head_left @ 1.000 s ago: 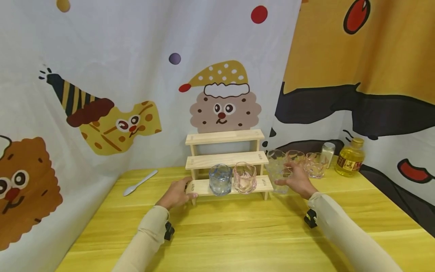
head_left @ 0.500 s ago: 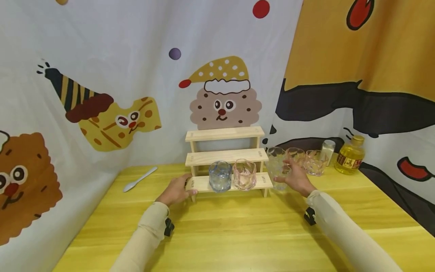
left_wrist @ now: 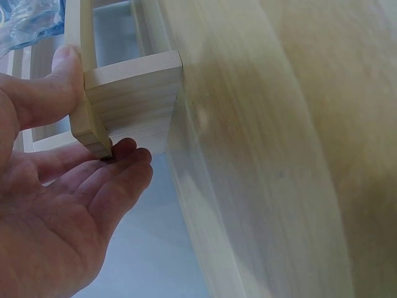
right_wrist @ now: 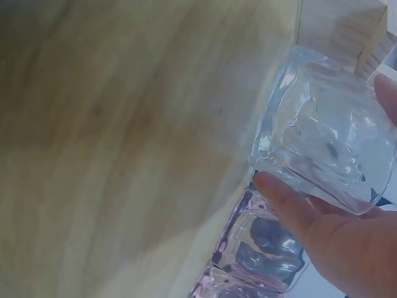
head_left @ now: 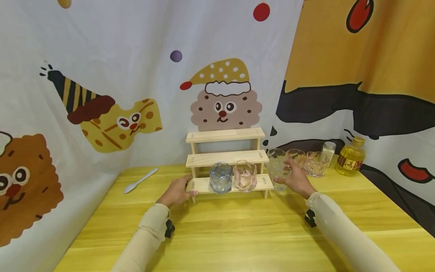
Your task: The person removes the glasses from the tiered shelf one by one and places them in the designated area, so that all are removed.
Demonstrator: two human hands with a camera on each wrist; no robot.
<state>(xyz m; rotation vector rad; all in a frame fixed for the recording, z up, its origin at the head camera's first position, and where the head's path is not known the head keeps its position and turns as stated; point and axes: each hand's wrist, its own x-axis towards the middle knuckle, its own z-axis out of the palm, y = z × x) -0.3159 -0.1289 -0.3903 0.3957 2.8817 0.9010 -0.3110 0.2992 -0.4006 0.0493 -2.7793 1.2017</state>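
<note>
My left hand (head_left: 176,192) holds the left end of the lowest board of a three-step wooden stand (head_left: 224,156). The left wrist view shows the thumb on one face of the board (left_wrist: 92,129) and curled fingers on the other. On that lowest step stand a blue-tinted glass (head_left: 221,178) and a pink-tinted glass (head_left: 245,176), side by side. Right of the stand, my right hand (head_left: 299,179) grips a clear glass (right_wrist: 329,130), thumb on one side and fingers on the other. Whether a second clear glass stands behind it, I cannot tell.
Pink glasses (head_left: 316,165) stand on the table just beyond my right hand. Behind them are a small white-filled jar (head_left: 327,153) and a bottle of yellow oil (head_left: 350,158). A white spoon (head_left: 140,181) lies at the left. A printed curtain (head_left: 142,68) hangs behind the table.
</note>
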